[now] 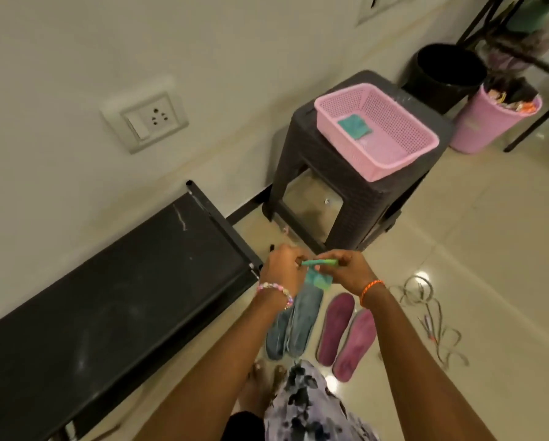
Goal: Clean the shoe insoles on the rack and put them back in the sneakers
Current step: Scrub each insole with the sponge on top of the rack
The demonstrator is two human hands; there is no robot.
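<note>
green cloth [319, 272] is pinched between both hands, left hand [281, 270] and right hand [346, 270], likely being folded for wiping. grey insoles [294, 326] and purple insoles [346, 332] lie on the floor below, within reach.

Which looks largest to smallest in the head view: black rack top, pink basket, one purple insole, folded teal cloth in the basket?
1. Black rack top, though it lies nearest the camera.
2. Pink basket.
3. Purple insole, clearly smaller than the basket.
4. Teal cloth inside the basket, the smallest.
</note>
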